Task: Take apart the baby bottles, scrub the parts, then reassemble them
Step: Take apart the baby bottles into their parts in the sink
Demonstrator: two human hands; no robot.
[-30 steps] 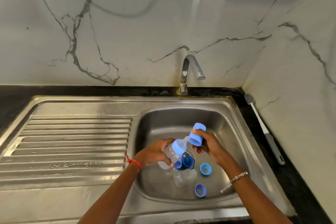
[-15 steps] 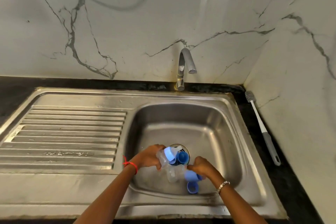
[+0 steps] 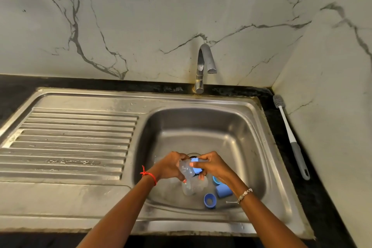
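A clear baby bottle [image 3: 186,168] is held over the sink basin [image 3: 237,139], near the drain. Its body is gripped by the left hand [image 3: 170,166], and its blue collar [image 3: 196,165] is pinched by the right hand [image 3: 213,164]. A second clear bottle [image 3: 193,186] lies at 6 o'clock from the hands. A blue cap [image 3: 223,191] and a blue ring [image 3: 210,200] lie at 5 o'clock. A bottle brush [image 3: 289,137] lies on the counter at 3 o'clock of the basin.
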